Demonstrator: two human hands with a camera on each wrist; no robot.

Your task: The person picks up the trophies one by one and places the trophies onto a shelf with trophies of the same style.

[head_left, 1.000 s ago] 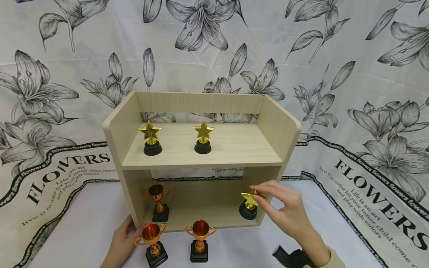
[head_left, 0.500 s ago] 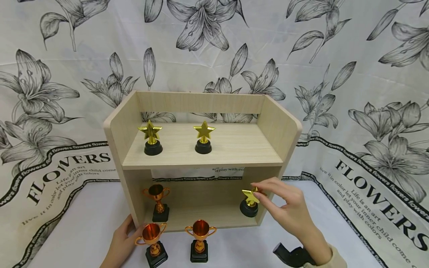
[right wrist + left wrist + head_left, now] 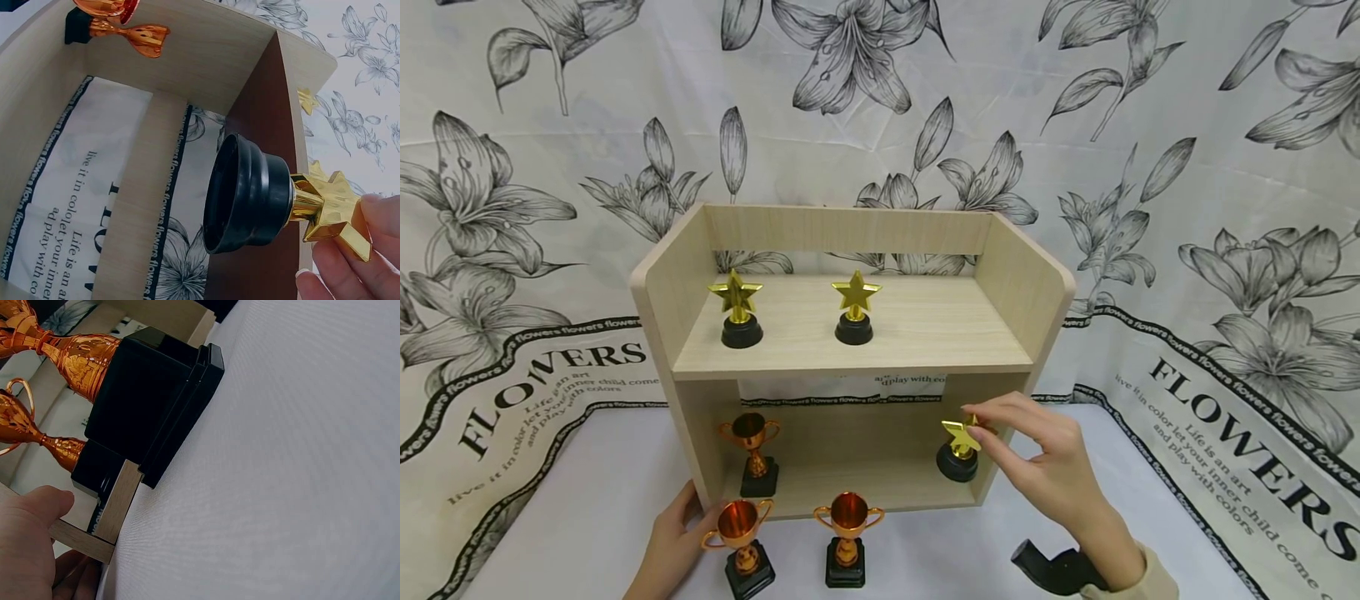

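My right hand pinches a gold star trophy by its star, thumb on one side and fingers on the other. Its round black base hangs tilted in front of the right end of the lower compartment, and the right wrist view shows the hollow underside. At the lower left, my left hand grips the side panel of the wooden shelf, the thumb on one face and the fingers curled behind. Close by it stands a copper cup trophy on a square black base, partly covering that hand.
Two more star trophies stand on the upper shelf, left and middle. One cup trophy sits inside the lower compartment at left. Another cup trophy is on the white tablecloth before the shelf. Floral cloth hangs behind.
My right hand has raised the star trophy slightly and shifted it a little to the right. The left hand and the other trophies stay in place.
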